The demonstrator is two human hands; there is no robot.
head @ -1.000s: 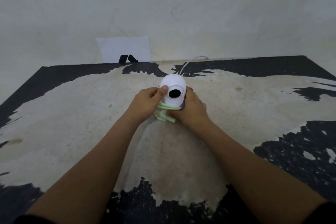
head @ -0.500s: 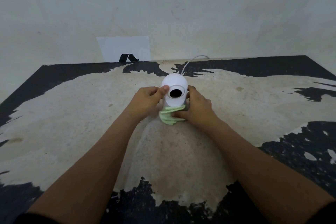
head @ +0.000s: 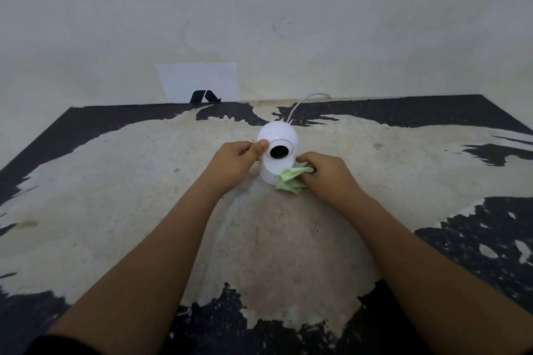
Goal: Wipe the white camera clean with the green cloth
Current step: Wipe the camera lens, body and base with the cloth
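Cloth (head: pixel 290 180) had shifted since the earlier frames: a second ago the green cloth was bunched in front of the white camera (head: pixel 277 157), low between the two hands, and now it lay at the camera's lower right side, touching the base where the body met the table (head: pixel 115 181). The right hand (head: pixel 326 174) had travelled with it, from the front of the camera to its right flank, fingers curled and pinching the crumpled cloth against the camera's base. The left hand (head: pixel 235 160) had stayed on the camera's left side, fingers closed around the body, the thumb (head: pixel 261 145) pressed on the white shell just beside the dark lens ring. The camera itself had not moved: it stood upright near the middle of the worn black-and-cream tabletop, lens facing the person. A white cable (head: pixel 300 104) ran from behind the camera toward the wall. Beyond the camera to the left, a white sheet (head: pixel 199 81) with a black mark leaned against the wall.
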